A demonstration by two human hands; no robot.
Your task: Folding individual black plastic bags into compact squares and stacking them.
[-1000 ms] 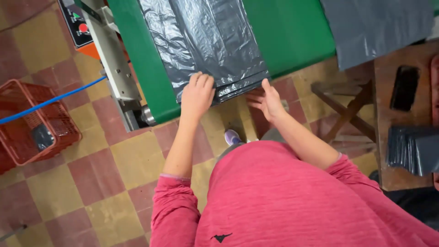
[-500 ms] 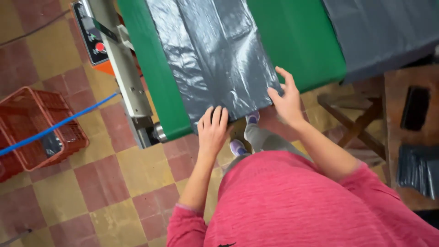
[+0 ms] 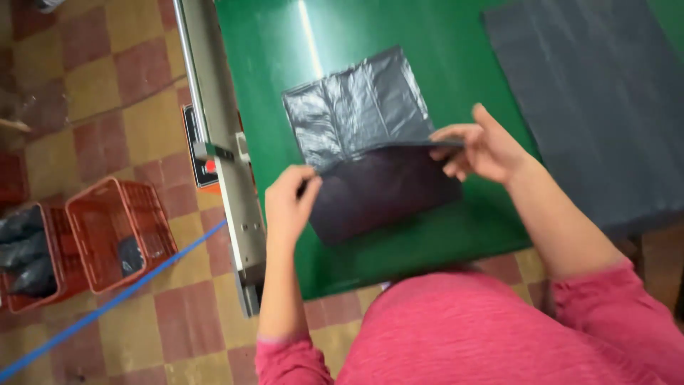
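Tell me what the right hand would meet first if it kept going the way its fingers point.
The right hand points left along the bag's folded edge. It would first run over the grey bag it already pinches, then probably meet the left hand at the other corner, though depth is hard to judge.

dark sheet [image 3: 598, 107] past the right edge (red crates' [image 3: 117, 232] contents blurred)
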